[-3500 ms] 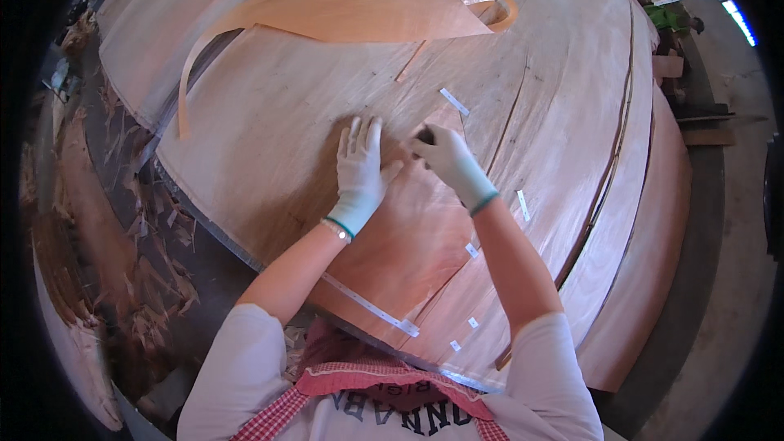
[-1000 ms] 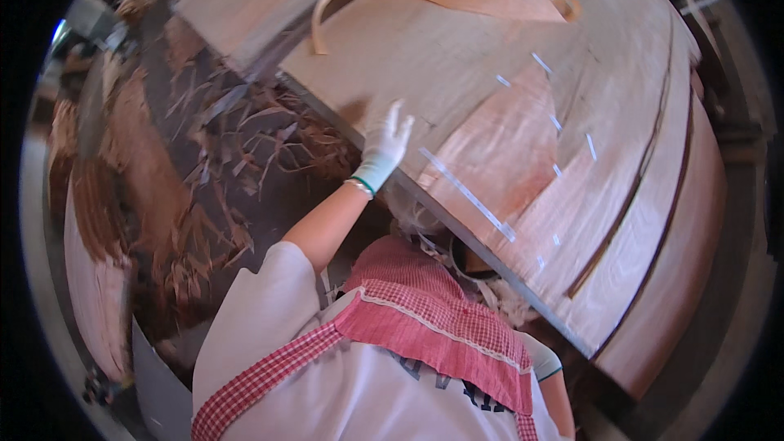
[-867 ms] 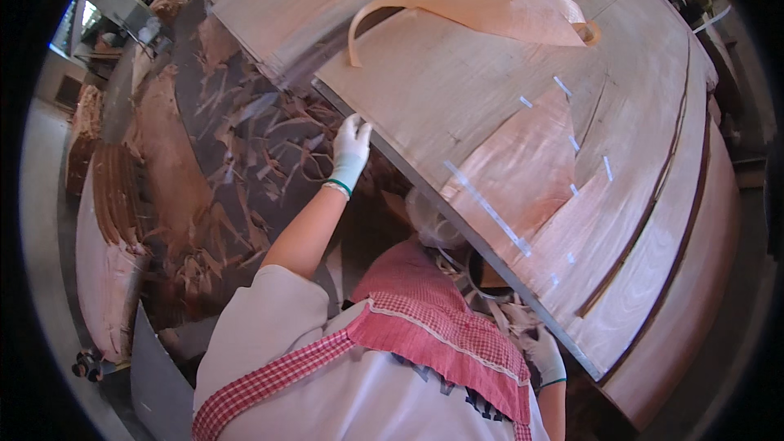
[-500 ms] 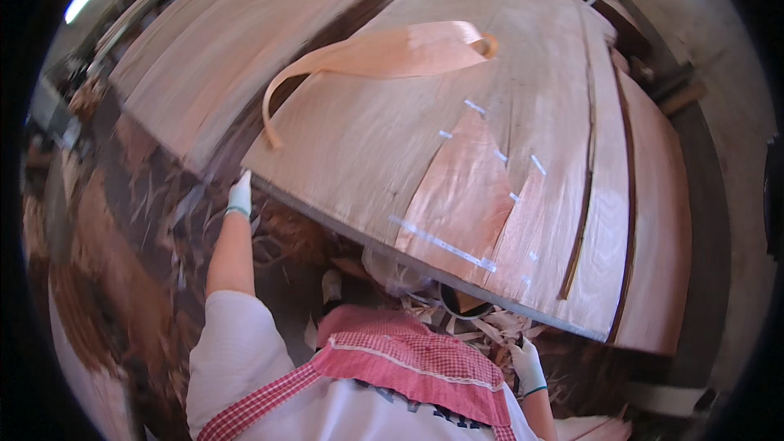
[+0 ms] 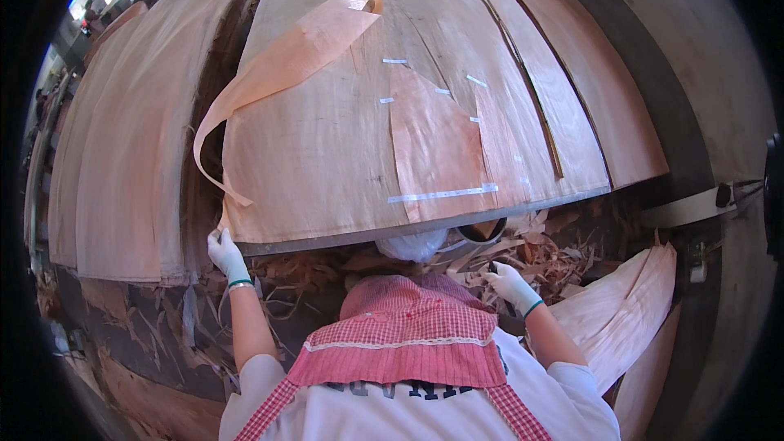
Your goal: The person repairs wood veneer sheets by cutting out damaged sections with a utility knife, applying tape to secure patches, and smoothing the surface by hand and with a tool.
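My left hand point(image 5: 226, 256), in a white glove with a green cuff, pinches the near left corner of the top wood veneer sheet point(image 5: 302, 163). White tape strips point(image 5: 441, 194) join a pinkish pointed veneer patch point(image 5: 437, 143) to this sheet. A long loose veneer strip point(image 5: 282, 61) curls over the sheet, its lower end hanging near the left edge. Below the front edge, my gloved right hand point(image 5: 510, 284) is closed around a small dark object point(image 5: 492, 268). Its kind is mostly hidden by the fingers.
Another veneer stack point(image 5: 135, 131) stands to the left across a dark gap. Narrower veneer point(image 5: 604, 90) lies on the right. Under the front edge are a clear plastic bag point(image 5: 411, 245), a round dark container point(image 5: 482, 233) and heaped scraps point(image 5: 547, 253). Large loose veneer pieces point(image 5: 621, 310) lie at lower right.
My view has turned, so the stack sits straighter and farther left. My left hand stays at the sheet's corner, with its arm more bent. My right hand has come up closer to the front edge.
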Demonstrator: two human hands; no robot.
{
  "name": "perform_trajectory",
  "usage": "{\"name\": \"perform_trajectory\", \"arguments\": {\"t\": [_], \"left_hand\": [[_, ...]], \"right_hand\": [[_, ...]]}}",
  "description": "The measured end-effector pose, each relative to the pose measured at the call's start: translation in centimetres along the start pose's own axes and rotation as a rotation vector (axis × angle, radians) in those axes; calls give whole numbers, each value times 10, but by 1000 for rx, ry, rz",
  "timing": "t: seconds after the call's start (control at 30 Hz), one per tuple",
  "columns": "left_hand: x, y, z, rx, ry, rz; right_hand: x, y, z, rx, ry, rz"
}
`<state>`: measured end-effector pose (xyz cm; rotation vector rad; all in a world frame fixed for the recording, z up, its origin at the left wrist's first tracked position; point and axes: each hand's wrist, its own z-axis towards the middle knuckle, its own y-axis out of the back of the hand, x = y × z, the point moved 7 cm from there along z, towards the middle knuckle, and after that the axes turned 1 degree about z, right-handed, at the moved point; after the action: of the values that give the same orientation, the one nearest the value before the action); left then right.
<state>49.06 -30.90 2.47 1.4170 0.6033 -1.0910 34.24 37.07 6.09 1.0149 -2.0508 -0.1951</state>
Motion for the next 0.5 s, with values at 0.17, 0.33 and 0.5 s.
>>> {"name": "perform_trajectory", "arguments": {"t": [0.17, 0.33, 0.5], "left_hand": [[-128, -4, 1, 160, -75, -400], [-258, -15, 41, 202, -100, -703], [-350, -30, 97, 218, -153, -811]], "right_hand": [[-9, -9, 5, 28, -135, 271], [7, 2, 34, -20, 55, 165], [9, 13, 57, -123, 82, 397]]}}
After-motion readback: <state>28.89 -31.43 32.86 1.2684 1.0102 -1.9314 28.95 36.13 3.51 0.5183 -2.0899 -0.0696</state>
